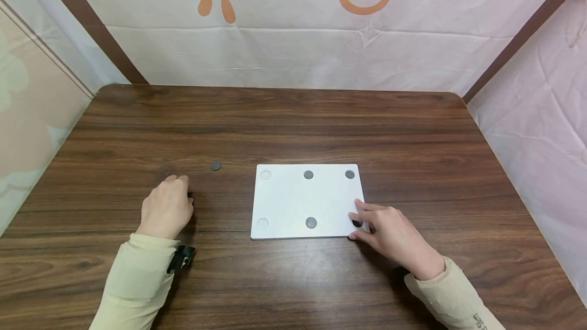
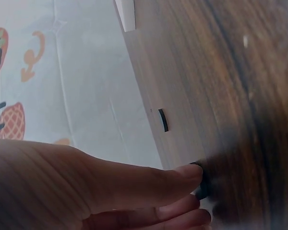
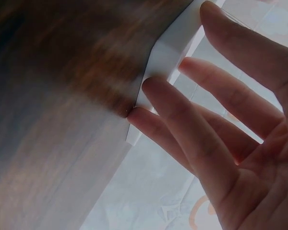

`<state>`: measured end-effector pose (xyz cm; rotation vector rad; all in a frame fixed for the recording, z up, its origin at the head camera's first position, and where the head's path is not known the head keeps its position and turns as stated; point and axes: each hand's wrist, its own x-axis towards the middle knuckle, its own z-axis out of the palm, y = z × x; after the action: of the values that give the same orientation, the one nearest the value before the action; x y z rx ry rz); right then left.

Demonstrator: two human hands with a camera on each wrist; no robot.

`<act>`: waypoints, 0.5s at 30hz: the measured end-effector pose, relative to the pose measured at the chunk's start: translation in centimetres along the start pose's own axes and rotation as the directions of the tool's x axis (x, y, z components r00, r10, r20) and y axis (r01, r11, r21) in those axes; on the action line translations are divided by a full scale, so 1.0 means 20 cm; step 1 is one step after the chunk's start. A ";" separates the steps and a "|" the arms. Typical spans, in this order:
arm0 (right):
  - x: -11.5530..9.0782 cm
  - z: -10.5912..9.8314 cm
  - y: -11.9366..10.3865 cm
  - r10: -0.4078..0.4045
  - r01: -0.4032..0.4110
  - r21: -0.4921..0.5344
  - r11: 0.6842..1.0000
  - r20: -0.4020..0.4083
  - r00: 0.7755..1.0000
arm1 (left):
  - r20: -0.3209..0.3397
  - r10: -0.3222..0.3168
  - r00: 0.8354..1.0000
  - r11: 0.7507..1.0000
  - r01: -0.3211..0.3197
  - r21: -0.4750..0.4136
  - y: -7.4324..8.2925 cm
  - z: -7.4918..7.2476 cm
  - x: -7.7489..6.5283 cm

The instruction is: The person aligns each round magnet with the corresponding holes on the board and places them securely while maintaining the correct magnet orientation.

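A white rectangular board [image 1: 284, 200] with round recesses lies on the table. Dark grey discs fill its middle and right recesses, while an upper left recess [image 1: 265, 174] and a lower left recess [image 1: 263, 224] hold none. My right hand [image 1: 396, 233] spreads its fingers at the board's near right corner, fingertips at the edge, over the lower right disc [image 1: 357, 223]. To the left of the board, my left hand [image 1: 166, 208] is low over the table. In the left wrist view, its thumb and fingers pinch a dark disc [image 2: 201, 184], partly hidden by them.
One loose dark disc [image 1: 216, 166] lies on the brown wooden table [image 1: 293, 126], between my left hand and the board. A printed white cloth [image 1: 284, 55] hangs behind the table's far edge, with more cloth at both sides.
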<state>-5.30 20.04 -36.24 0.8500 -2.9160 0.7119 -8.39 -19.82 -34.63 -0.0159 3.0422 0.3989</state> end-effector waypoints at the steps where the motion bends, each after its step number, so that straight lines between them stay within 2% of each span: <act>1: 0.00 0.00 0.00 0.001 -0.001 -0.001 1.000 0.002 1.000 | 0.001 -0.001 1.000 1.000 0.001 -0.003 0.00 0.00 0.00; 15: 0.01 -0.02 0.00 0.031 -0.031 -0.006 1.000 0.050 0.998 | 0.002 0.024 1.000 0.999 -0.024 -0.038 0.01 -0.01 0.00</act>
<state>-5.49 20.06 -35.93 0.8360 -2.9806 0.6946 -8.45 -19.70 -34.41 0.0195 3.0353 0.4575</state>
